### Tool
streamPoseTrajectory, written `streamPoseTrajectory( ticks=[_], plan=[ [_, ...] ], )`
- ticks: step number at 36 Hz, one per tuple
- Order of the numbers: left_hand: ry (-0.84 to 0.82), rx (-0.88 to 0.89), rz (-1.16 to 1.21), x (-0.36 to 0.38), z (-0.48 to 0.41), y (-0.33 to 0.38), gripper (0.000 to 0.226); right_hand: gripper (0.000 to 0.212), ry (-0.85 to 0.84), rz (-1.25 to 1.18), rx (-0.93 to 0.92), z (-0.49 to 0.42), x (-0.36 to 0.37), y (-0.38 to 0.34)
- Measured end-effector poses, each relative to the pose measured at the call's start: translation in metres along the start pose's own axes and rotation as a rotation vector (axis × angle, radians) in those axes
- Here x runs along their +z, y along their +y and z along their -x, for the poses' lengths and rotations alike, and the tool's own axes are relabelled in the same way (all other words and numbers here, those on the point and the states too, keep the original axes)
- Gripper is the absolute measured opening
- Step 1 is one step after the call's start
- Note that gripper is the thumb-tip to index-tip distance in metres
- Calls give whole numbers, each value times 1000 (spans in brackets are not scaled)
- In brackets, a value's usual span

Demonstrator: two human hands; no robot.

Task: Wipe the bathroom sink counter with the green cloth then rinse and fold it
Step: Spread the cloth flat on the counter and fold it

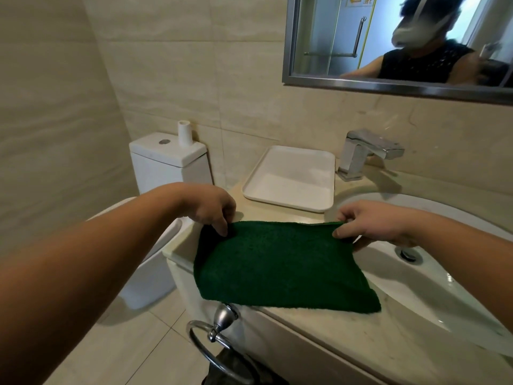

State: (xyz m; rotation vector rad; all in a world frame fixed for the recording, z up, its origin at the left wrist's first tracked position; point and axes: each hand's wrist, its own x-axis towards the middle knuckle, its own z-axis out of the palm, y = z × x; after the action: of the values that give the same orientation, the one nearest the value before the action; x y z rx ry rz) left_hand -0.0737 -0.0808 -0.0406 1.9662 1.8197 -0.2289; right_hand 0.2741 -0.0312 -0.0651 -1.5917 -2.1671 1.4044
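I have the green cloth (280, 265) spread over the front corner of the counter (319, 318), its near edge hanging just past the counter lip above the towel ring (219, 348). My left hand (208, 207) pinches the far left corner and my right hand (369, 222) pinches the far right corner, each clamped on the fabric with thumb and fingers, the two hands well apart so the far edge is pulled taut and straight. I judge I hold it this way to square it up for folding: lifting both far corners lets me bring that edge toward me, to 6 o'clock, in one even move.

The cloth's right side overlaps the rim of the sink (410, 276), which sits at 3 o'clock from the cloth. The basin holds no standing water that I can see, and its drain (409, 254) looks open. The faucet (369, 151), at 1 o'clock, is not running. At 12 o'clock, just beyond my hands, the white tray (291, 176) lies flat on the counter with nothing in it.
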Motion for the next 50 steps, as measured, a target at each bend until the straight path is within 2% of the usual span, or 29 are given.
streamPoseTrajectory(
  ticks=[2, 8, 12, 17, 24, 28, 30, 32, 34, 38, 40, 46, 50],
  plan=[
    [17, 21, -67, 2, 2, 2, 15, 11, 8, -21, -37, 3, -3, -3],
    [100, 82, -131, 5, 10, 6, 21, 26, -21, -77, -96, 18, -14, -7],
    [107, 76, -92, -6, 17, 7, 34, 17, 41, -69, -130, 27, -20, -12],
    [167, 120, -117, -24, 28, 5, 14, 9, 159, -114, -215, 39, -29, -20],
    [448, 116, -27, -62, 43, 1, 25, 5, 344, -136, -346, 47, -50, -38],
    [659, 145, -51, -79, 52, -3, 28, 14, 483, -105, -478, 54, -61, -55],
    [680, 183, -53, -80, 57, -6, 24, 16, 493, -88, -538, 59, -61, -59],
    [615, 208, -80, -73, 63, -10, 20, 13, 449, 5, -525, 65, -56, -57],
    [490, 210, -125, -56, 65, -14, 17, 11, 347, 204, -431, 67, -49, -49],
    [119, 124, -210, -7, 57, -20, 13, 5, 12, 479, -242, 68, -12, -30],
    [23, 100, -219, 11, 51, -24, 11, 3, -95, 531, -215, 66, 3, -21],
    [-33, 143, 50, -2, 52, -40, 18, 9, -140, 374, -235, 66, -9, -28],
    [-102, 268, 421, -21, 62, -48, 15, 11, -197, 146, -280, 73, -28, -39]
  ],
)
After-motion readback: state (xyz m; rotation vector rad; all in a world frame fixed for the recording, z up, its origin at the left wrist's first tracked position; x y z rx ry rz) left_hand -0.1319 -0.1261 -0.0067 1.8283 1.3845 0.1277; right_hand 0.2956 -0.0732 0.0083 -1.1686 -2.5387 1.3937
